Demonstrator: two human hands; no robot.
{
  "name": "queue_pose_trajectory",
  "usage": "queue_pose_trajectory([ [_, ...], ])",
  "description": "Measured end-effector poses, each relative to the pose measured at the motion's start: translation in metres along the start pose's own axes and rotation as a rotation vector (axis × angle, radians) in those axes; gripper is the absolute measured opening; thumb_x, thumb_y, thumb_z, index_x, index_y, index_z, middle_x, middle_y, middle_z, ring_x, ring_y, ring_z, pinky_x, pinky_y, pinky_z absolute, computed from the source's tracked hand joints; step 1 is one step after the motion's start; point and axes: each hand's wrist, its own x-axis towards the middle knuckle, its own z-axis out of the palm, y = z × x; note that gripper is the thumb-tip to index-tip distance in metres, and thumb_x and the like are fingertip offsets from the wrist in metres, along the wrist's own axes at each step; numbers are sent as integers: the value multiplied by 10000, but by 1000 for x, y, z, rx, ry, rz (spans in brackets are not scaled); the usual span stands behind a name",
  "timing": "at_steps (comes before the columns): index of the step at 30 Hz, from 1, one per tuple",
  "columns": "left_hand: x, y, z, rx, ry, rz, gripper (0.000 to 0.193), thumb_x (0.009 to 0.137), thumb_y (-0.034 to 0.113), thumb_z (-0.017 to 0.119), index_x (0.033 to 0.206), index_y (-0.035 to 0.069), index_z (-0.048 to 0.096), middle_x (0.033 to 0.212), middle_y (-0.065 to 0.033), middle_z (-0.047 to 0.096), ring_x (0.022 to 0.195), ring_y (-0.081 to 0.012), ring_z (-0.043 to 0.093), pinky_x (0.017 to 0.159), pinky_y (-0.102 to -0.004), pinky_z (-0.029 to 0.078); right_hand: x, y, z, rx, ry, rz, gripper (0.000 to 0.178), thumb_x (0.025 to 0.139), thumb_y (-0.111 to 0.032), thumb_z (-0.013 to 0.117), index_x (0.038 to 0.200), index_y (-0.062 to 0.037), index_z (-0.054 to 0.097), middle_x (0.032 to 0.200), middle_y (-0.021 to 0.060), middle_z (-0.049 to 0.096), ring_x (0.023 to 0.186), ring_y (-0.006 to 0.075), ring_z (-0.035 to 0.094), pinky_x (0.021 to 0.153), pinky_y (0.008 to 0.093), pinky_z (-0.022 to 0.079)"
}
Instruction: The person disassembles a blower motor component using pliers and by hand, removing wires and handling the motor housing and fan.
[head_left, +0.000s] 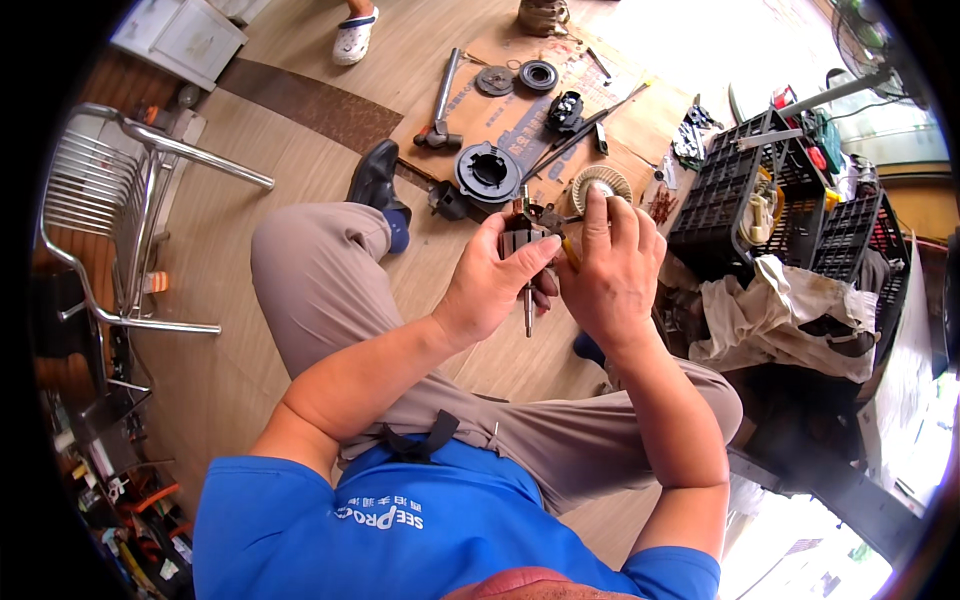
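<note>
Watching remotely, I see the left hand [487, 283] closed around a metal rotor [514, 240], between both hands, its long axis running twelve-to-six; at its three o'clock, the right hand [612, 268] curls, half-closed, around a yellow-handled tool [570, 251].

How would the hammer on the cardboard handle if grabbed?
The hammer likely feels head-heavy, given its thick, metallic-looking head. Its long, straight handle should stay stiff, though a push at that end might swivel it.

a workshop, by hammer [446, 95] and machine parts [466, 168]
</note>
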Motion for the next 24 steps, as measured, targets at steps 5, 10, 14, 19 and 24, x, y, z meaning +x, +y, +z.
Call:
queue_pose_trajectory([
  [5, -3, -4, -1, -16, 9, 7, 301, 968, 194, 607, 1157, 16, 456, 925, -103, 629, 715, -181, 658, 599, -324, 573, 1, -2, -4, 38, -21, -7, 657, 706, -191, 674, 1310, 14, 515, 1187, 169, 529, 1085, 338, 502, 909, 457, 376],
  [10, -5, -6, 0, -14, 18, 16, 313, 971, 198, 602, 1170, 15, 443, 916, -105, 628, 723, -180, 660, 624, -328, 579, 0, -3, -3, 57, -27, -4, 678, 719, -200, 680, 1328, 25, 487, 1199, 175, 524, 1096, 346, 496, 931, 466, 367],
  [14, -6, -4, -1, 3, 29, 39, 364, 964, 218, 617, 1190, 10, 421, 928, -105, 626, 726, -179, 661, 630, -327, 581, 1, -5, -2, 46, -34, -16, 675, 727, -206, 677, 1326, 34, 484, 1203, 180, 522, 1097, 348, 497, 932, 470, 367],
  [19, -5, -6, 3, 78, 44, 36, 399, 957, 233, 631, 1198, 8, 406, 918, -94, 612, 713, -169, 655, 607, -314, 576, 0, -2, 0, 68, -26, 7, 655, 732, -195, 667, 1325, 23, 493, 1178, 174, 529, 1075, 343, 504, 896, 459, 381],
  [24, -4, -11, 2, 109, 67, 132, 397, 934, 188, 667, 1153, 1, 392, 813, -67, 611, 615, -106, 613, 509, -264, 527, 0, -2, 7, 42, 27, -23, 600, 734, -172, 656, 1302, -23, 532, 1045, 125, 559, 932, 301, 529, 760, 434, 401],
])
